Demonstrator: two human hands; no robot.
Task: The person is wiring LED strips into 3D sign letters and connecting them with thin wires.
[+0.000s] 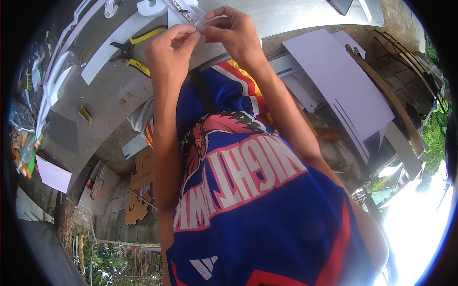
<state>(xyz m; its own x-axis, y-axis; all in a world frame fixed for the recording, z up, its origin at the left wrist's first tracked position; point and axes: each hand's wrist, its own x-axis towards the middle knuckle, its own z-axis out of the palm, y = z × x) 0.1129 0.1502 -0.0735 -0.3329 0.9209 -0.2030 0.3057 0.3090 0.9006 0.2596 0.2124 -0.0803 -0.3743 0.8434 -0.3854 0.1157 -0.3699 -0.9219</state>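
At the top centre, my left hand [172, 44] and my right hand [230, 34] meet fingertip to fingertip. Both are closed in a pinch on a thin pale wire [197, 24], only a little of which shows between the fingers. Just beyond the hands lies a strip of small LED modules [183, 10] on a white piece. Left of my left hand, a pair of pliers [127, 51] with yellow and black handles rests on the grey table, its jaws apart.
Curved white strips [114, 45] and a white letter-like shape [152, 7] lie on the table [107, 97]. A small brown block [85, 115] sits nearer the left edge. Large white panels [338, 86] lean at the right, beside a wooden board [389, 100].
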